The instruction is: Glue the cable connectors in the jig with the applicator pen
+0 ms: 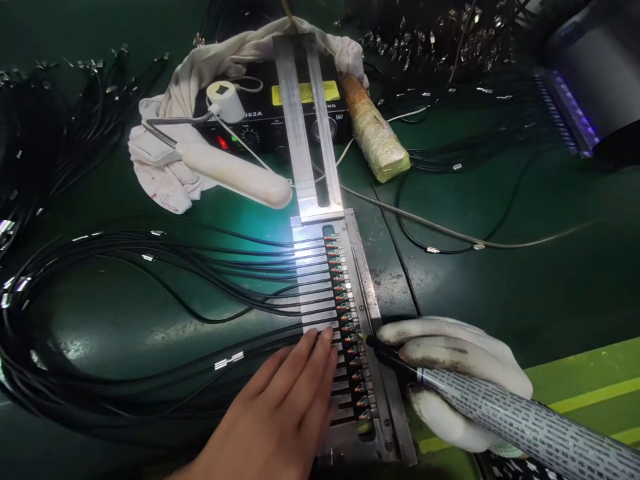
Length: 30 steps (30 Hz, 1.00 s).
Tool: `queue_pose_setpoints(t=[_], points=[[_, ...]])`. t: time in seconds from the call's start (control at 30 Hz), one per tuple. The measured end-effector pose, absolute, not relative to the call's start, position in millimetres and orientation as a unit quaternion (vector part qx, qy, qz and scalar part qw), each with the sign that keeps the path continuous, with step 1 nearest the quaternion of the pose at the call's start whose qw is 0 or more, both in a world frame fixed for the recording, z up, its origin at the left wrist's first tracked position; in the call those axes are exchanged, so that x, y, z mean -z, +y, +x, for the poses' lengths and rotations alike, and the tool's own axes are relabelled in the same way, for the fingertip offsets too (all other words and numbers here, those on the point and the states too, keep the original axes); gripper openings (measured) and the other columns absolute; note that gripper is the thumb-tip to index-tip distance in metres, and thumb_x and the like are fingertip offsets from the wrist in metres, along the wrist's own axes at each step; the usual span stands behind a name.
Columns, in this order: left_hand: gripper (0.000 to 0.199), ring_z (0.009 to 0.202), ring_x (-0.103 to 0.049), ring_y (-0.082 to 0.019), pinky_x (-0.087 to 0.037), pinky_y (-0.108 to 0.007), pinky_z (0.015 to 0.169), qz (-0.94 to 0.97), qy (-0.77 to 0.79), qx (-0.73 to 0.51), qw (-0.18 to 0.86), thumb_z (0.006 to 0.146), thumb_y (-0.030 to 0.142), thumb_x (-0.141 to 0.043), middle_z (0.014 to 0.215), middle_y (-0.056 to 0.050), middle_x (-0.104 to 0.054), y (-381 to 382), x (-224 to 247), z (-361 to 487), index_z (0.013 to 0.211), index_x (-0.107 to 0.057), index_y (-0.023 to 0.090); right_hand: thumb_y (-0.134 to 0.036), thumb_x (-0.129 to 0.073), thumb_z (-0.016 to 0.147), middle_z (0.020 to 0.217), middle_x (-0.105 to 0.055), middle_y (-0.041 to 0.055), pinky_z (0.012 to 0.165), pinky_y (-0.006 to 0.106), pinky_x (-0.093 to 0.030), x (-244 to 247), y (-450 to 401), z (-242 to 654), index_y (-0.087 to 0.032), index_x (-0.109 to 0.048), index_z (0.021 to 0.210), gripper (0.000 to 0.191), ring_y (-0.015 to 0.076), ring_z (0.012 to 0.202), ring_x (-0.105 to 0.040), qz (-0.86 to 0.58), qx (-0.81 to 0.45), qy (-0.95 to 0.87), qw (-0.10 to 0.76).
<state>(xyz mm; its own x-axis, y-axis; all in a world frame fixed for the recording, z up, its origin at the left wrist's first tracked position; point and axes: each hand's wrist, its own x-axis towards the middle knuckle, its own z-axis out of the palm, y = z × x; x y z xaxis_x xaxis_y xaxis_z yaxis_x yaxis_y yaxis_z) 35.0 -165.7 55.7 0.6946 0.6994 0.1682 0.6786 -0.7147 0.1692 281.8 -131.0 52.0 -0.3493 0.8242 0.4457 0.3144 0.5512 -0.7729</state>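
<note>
My left hand (287, 393) is bare and lies flat, fingertips over the black cables (260, 347) at the edge of a metal fixture (357, 267). It grips nothing. The cables run side by side into the fixture, ending in a row of small connectors (345, 307) with fine coloured wires. My right hand (463, 373), in a soiled white glove, is closed around a pen-shaped tool (480, 397) with a black nose and a grey patterned barrel. Its thin yellowish tip touches or nearly touches a connector beside my left fingertips; I cannot tell which.
A black control box (255, 137) stands behind the fixture, draped with a stained cloth (185, 87). A white lamp arm (235, 175) leans before it. To its right lies a wrapped handle (377, 137). Cable bundles (45, 120) lie left; a purple-lit device (590, 87) stands right.
</note>
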Motion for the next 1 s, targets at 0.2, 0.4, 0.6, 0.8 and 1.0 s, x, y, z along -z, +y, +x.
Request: queue_pose_setpoints(t=[0.2, 0.4, 0.6, 0.8, 1.0], points=[[0.035, 0.131, -0.049, -0.024, -0.035, -0.033, 0.107, 0.919, 0.377, -0.104, 0.051, 0.099, 0.028, -0.046, 0.138, -0.009, -0.058, -163.6, -58.0, 34.8, 0.126, -0.060, 0.010, -0.016, -0.065, 0.075, 0.093, -0.074, 0.0107, 0.073, 0.031, -0.064, -54.9, -127.6, 279.8, -0.015, -0.064, 0.096, 0.021, 0.0226, 0.087, -0.073, -0.371, -0.292, -0.768, 0.433], [0.036, 0.130, -0.049, -0.026, -0.033, -0.035, 0.107, 0.923, 0.365, -0.107, 0.058, 0.098, 0.028, -0.048, 0.138, -0.011, -0.057, -164.2, -54.8, 33.1, 0.127, -0.058, 0.008, -0.015, -0.064, 0.076, 0.094, -0.074, 0.0117, 0.074, 0.031, -0.064, -56.5, -129.0, 280.6, -0.014, -0.064, 0.095, 0.019, 0.0226, 0.087, -0.073, -0.370, -0.293, -0.770, 0.429], [0.038, 0.130, -0.049, -0.027, -0.033, -0.036, 0.106, 0.925, 0.361, -0.105, 0.058, 0.096, 0.028, -0.050, 0.138, -0.014, -0.057, -163.0, -51.3, 32.7, 0.127, -0.057, 0.006, -0.018, -0.067, 0.075, 0.098, -0.074, 0.0109, 0.076, 0.032, -0.064, -52.4, -130.0, 282.1, -0.014, -0.065, 0.097, 0.022, 0.0233, 0.090, -0.072, -0.370, -0.303, -0.764, 0.433], [0.037, 0.129, -0.050, -0.028, -0.033, -0.036, 0.105, 0.924, 0.361, -0.113, 0.055, 0.097, 0.027, -0.049, 0.137, -0.014, -0.058, -163.7, -54.7, 32.4, 0.126, -0.058, 0.006, -0.016, -0.067, 0.074, 0.099, -0.073, 0.0113, 0.077, 0.031, -0.063, -52.0, -129.4, 282.8, -0.013, -0.066, 0.096, 0.022, 0.0228, 0.091, -0.072, -0.366, -0.303, -0.767, 0.431], [0.039, 0.131, -0.048, -0.028, -0.032, -0.036, 0.106, 0.929, 0.348, -0.118, 0.051, 0.097, 0.029, -0.049, 0.139, -0.014, -0.055, -163.1, -53.4, 31.6, 0.128, -0.056, 0.006, -0.018, -0.069, 0.074, 0.102, -0.073, 0.0103, 0.079, 0.033, -0.063, -50.3, -129.8, 284.1, -0.014, -0.066, 0.098, 0.025, 0.0232, 0.094, -0.071, -0.372, -0.310, -0.764, 0.427]])
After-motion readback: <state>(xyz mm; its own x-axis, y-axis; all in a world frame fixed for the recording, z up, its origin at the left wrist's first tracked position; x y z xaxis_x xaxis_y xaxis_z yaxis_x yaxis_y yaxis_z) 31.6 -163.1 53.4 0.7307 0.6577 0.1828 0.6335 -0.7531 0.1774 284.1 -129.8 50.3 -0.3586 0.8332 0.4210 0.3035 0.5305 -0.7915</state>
